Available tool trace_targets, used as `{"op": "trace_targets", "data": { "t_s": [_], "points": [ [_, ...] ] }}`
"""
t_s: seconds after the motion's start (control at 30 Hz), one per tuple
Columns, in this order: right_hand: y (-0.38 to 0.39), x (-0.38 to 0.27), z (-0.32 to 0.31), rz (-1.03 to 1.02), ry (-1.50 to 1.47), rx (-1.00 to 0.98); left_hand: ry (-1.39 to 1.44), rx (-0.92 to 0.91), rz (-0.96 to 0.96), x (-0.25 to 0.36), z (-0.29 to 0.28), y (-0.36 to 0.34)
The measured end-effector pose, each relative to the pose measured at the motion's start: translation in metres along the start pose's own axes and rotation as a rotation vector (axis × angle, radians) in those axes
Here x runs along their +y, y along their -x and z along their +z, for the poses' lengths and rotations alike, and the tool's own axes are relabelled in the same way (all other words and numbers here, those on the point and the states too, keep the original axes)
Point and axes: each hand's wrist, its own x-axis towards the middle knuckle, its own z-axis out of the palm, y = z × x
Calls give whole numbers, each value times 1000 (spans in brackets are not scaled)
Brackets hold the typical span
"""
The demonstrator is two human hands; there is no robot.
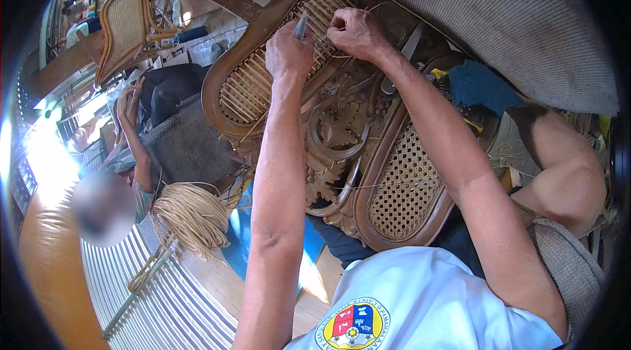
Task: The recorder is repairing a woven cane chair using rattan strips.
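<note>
My left hand (289,51) is closed around a pointed metal tool (300,26), its tip up, over the upper oval panel of a carved wooden furniture piece, which is strung with cane strands (236,93). My right hand (355,34), just right of it, pinches a thin cane strand at that panel. A long metal tool (411,43) lies beside my right wrist. The carved scrollwork (328,179) sits between this panel and a lower panel of woven cane (401,199), partly hidden by my right forearm.
Another person's arm (138,140) is at left, above a coil of cane (190,218). A rattan chair (125,28) stands upper left. Ribbed slats (164,297) fill the lower left; woven fabric (513,15) spans the upper right, near a blue cloth (480,87).
</note>
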Motion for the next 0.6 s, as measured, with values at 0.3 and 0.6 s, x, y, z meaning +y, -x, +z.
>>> {"op": "trace_targets", "data": {
  "t_s": [0.3, 0.6],
  "points": [
    [4, -3, 6, -39, -7, 83, 82, 31, 2, -12, 8, 5],
    [4, -4, 5, -21, 178, 35, -12, 16, 3, -3, 4, 2]
  ]
}}
